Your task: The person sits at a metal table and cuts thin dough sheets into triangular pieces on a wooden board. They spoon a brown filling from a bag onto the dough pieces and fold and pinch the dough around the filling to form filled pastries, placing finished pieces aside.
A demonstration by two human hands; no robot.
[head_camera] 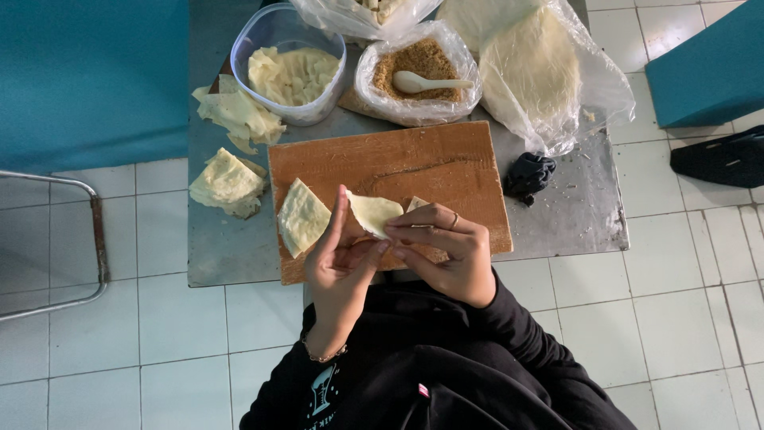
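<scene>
— Both hands on one piece?
— Yes. The left hand [341, 267] and right hand [446, 251] pinch a pale, thin folded pastry sheet [372, 212] just above the brown wooden cutting board [446, 171] on the grey metal worktop [573, 207].
— Anything beside it?
— Another folded pale pastry wrapper [302, 217] lies on the board, left of the hands.

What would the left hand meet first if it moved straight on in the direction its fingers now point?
The left hand points up the picture, away from the person. Past the dough piece it holds with the right hand, it would probably first meet the bare wooden board; height above the board is unclear.
</scene>
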